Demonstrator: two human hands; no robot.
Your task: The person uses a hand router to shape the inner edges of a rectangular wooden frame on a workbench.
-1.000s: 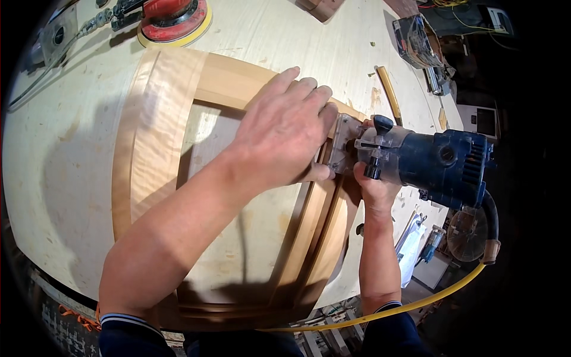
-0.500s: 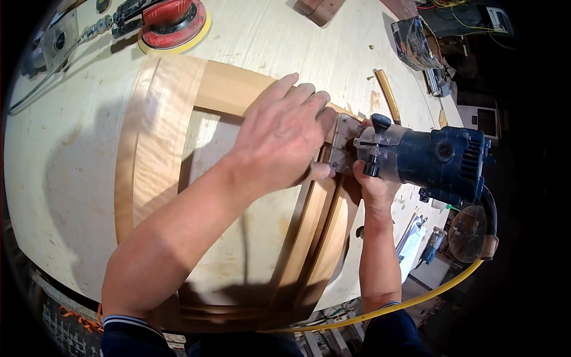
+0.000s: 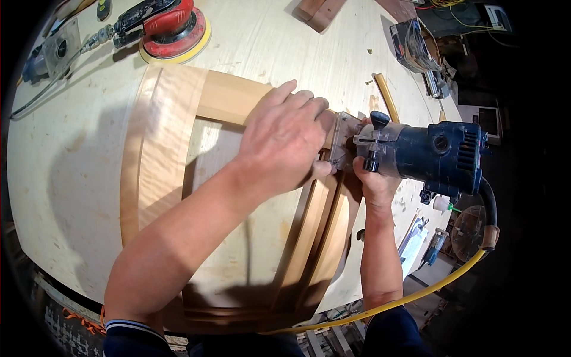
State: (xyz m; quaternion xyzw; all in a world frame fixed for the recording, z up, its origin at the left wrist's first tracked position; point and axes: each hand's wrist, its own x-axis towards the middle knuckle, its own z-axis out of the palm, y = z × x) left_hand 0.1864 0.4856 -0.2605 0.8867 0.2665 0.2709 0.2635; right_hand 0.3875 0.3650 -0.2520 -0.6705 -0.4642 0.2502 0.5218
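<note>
My right hand [image 3: 377, 184] is wrapped around the clear lower housing of a blue trim router [image 3: 437, 149]. The router lies on its side, its clear base plate [image 3: 344, 143] turned toward the right end of a pale wooden frame [image 3: 163, 143]. My left hand [image 3: 285, 134] reaches across the frame's opening, with its fingers bent over the far rail. Its thumb and forefinger press at the base plate's edge, closed on it. Where the router's bit meets the wood is hidden. Along the frame's right side runs a grooved stile [image 3: 318, 238].
A red sander [image 3: 172, 33] with a yellow pad stands at the far left. A yellow cord [image 3: 404, 297] loops from the router past my right forearm. On the pale worktop [image 3: 65, 226] also lie a thin wooden stick [image 3: 386, 98], a brown block [image 3: 318, 13] and an open box [image 3: 414, 44].
The whole view has shifted slightly, so the frame and sander appear a little lower and to the right. Both hands keep the same hold on the router.
</note>
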